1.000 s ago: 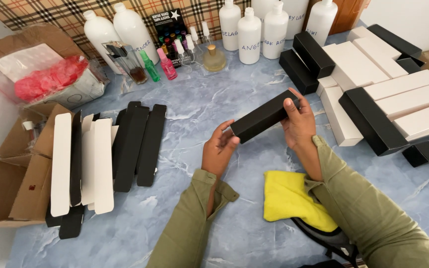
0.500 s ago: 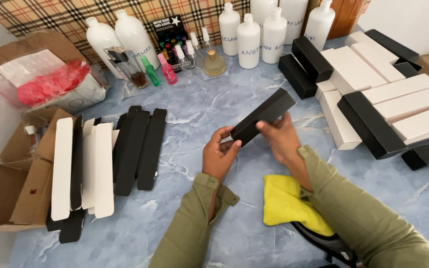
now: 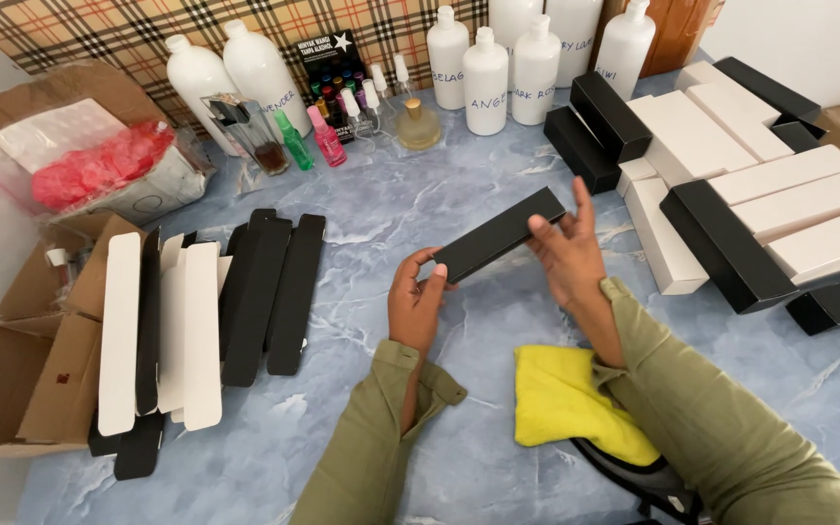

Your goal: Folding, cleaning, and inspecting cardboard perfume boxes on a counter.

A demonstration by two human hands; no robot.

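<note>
A long, slim black box (image 3: pixel 500 233), matte and rectangular, is held in the air above the middle of the blue-grey marbled table (image 3: pixel 420 204), tilted so its right end sits higher and farther from the person.

Flattened black and white box blanks (image 3: pixel 206 311) lie in a loose stack toward the table's left edge, beside open cardboard cartons (image 3: pixel 21 389). Along the far edge, against a plaid backdrop, stand white plastic bottles (image 3: pixel 486 68) and small coloured spray vials (image 3: pixel 326 136). Assembled white and black boxes (image 3: pixel 731 194) are piled at the right edge. A yellow cloth (image 3: pixel 566 403) lies near the front edge, under the right forearm.

The left hand (image 3: pixel 418 301) pinches the box's lower left end, thumb on top and fingers curled beneath. The right hand (image 3: pixel 568 251) grips the upper right end, thumb pressed on the near face, forefinger raised straight past the end. Both arms wear olive sleeves.
</note>
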